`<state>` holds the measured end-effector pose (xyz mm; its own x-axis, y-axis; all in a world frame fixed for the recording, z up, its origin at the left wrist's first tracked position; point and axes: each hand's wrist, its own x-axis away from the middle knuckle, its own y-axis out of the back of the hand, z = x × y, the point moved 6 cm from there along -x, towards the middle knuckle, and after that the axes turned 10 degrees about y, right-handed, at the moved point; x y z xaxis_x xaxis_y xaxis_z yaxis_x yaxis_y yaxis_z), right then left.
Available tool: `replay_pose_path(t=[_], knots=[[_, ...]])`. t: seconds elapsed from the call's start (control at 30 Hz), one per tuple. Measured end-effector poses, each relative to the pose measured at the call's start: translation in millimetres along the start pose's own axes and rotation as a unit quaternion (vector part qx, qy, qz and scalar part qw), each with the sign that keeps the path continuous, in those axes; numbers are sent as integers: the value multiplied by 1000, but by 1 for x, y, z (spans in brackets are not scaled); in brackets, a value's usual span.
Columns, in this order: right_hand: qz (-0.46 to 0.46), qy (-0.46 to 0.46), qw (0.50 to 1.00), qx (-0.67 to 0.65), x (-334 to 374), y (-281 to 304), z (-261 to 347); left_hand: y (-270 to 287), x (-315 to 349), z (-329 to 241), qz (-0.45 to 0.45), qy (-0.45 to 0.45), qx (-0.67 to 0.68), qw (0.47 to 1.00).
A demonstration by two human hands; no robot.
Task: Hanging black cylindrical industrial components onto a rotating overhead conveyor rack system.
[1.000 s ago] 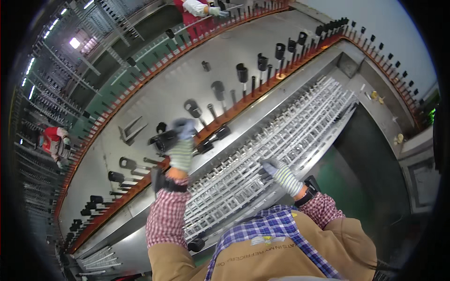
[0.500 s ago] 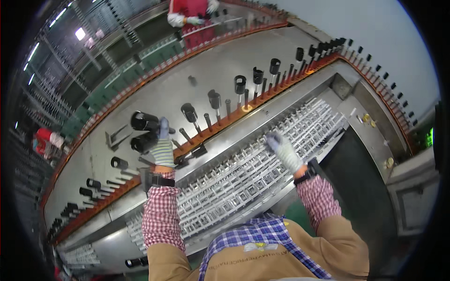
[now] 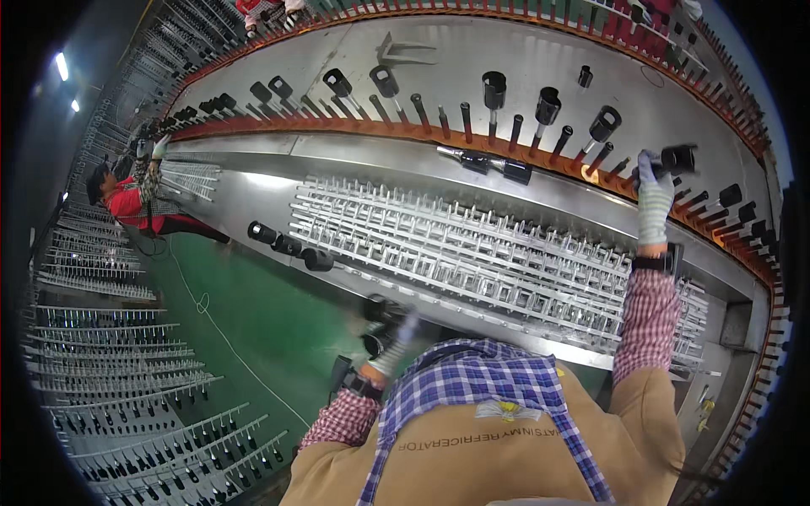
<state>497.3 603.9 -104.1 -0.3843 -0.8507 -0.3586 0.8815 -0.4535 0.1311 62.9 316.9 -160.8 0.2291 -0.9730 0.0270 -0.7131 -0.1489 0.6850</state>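
Observation:
My left hand [image 3: 395,347], gloved and smeared by motion, is closed on two black hollow cylinders [image 3: 375,342] low in front of my apron. At the right, my right hand [image 3: 655,196] reaches to the orange-edged conveyor track and is closed on another black hollow cylinder [image 3: 678,158], which lies sideways by the spindles. Similar cylinders with cut-out sides [image 3: 494,89] stand on spindles along the track [image 3: 405,128], between bare dark pegs. Stacked silver racks [image 3: 456,244] with many small clips lie on the metal bench between my arms.
Several black cylinders [image 3: 287,244] rest on the bench's near edge at left. Two dark parts [image 3: 485,162] lie beside the track. A metal bracket [image 3: 405,51] sits on the steel tabletop. A person in red [image 3: 135,202] stands at far left, near hanging racks [image 3: 126,337].
My view has swung left. My left hand has left the track and come down near my body with the cylinders. My right hand has gone from the racks to a cylinder at the track.

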Motion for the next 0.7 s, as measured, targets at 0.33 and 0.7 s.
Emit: replay_pose_path(t=[0.33,0.7], knots=[[329,-290,888,-136,319,-93,72,-1,-54,185,-60,208,27,976],[268,-284,907,-160,349,-127,53,10,-28,16,132,96,346,924]])
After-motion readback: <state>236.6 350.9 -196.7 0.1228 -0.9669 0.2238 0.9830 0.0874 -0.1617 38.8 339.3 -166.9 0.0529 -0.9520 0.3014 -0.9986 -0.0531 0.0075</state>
